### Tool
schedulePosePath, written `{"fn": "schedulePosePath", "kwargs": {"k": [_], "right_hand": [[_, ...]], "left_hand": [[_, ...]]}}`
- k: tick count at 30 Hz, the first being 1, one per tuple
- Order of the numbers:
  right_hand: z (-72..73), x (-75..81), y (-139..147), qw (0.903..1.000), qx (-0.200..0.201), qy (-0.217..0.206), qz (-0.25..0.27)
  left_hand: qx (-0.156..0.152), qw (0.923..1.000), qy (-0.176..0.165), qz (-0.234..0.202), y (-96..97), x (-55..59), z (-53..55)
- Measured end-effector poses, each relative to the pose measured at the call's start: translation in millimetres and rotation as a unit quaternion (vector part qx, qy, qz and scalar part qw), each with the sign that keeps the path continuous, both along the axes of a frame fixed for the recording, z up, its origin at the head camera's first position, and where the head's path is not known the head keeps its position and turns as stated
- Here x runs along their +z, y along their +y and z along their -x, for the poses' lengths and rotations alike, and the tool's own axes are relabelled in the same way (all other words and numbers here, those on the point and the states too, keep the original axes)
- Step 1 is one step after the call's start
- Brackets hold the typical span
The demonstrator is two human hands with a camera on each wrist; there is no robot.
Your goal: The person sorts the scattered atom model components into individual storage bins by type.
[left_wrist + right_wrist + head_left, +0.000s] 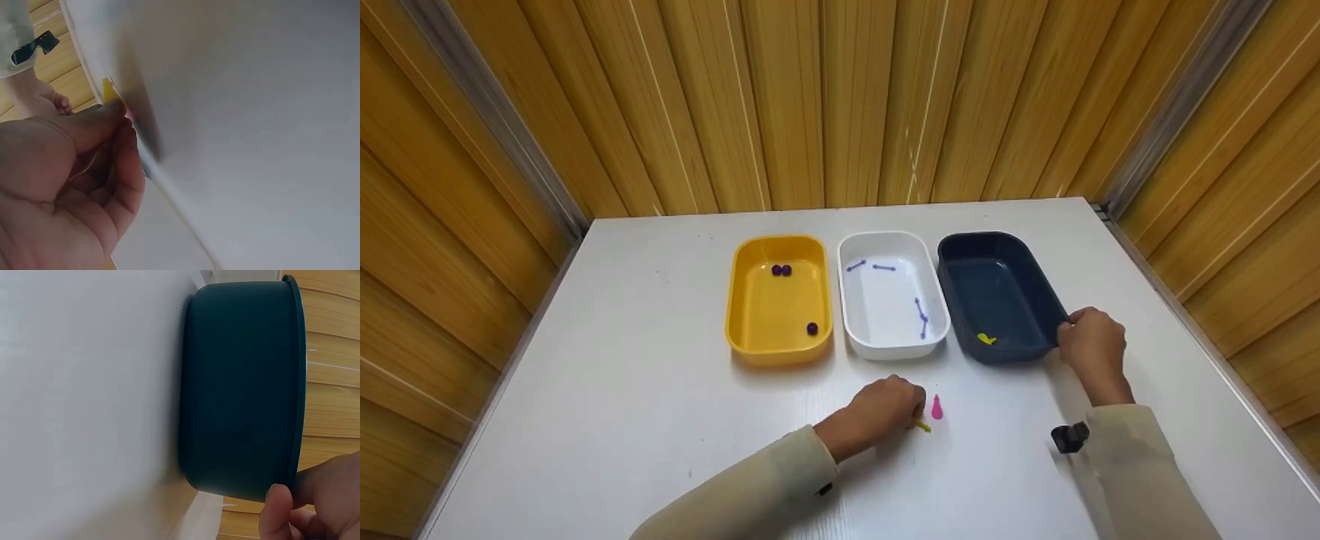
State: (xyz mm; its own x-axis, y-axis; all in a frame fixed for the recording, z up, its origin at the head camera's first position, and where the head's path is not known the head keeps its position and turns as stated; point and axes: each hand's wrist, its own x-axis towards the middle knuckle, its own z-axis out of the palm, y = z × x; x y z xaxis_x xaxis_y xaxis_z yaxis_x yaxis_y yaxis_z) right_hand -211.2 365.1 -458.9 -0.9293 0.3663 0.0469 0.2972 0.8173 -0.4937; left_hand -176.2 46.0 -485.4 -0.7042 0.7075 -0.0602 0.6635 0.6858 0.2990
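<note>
My left hand point(885, 405) pinches a small yellow plastic piece point(108, 90) between thumb and fingertips, just above the table. Part of that piece is hidden by the fingers. Close to its right lies a small pink drop-shaped piece point(937, 408). With thumb and fingers, my right hand point(1093, 346) grips the near right corner of the dark blue tray point(242, 388) at its rim. Inside that tray, near its front, lies another small yellow piece point(986, 339).
Left of the dark tray stands a white tray point(894, 351) with several purple stick-shaped pieces point(884, 268). Further left, a yellow tray point(778, 357) holds dark purple balls point(811, 328). All sit on a white table point(622, 360), with wood-patterned panels point(787, 105) behind.
</note>
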Motion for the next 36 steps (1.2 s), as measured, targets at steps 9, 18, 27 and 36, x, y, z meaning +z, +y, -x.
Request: {"fn": "schedulePosePath", "kwargs": {"k": [9,18,27,36], "right_hand": [[1.3,-1.1,0.8,1.0000,-0.001,-0.004,-0.002],[1.6,-1.3,0.9,1.0000,-0.003,-0.002,0.000],[-0.2,-1.2,-0.7,0.9998,0.005,0.017,0.005],[0.1,-1.3,-0.4,0.9999,0.000,0.012,0.003]], "left_hand": [[0.007,0.9992,-0.004,-0.039,1.6,6.7,3.5],[0.015,0.9987,-0.003,-0.049,5.6,15.0,7.8],[0.026,0.9980,-0.023,-0.053,11.9,23.7,11.9],[0.026,0.9976,-0.016,-0.062,18.2,32.5,15.6]]}}
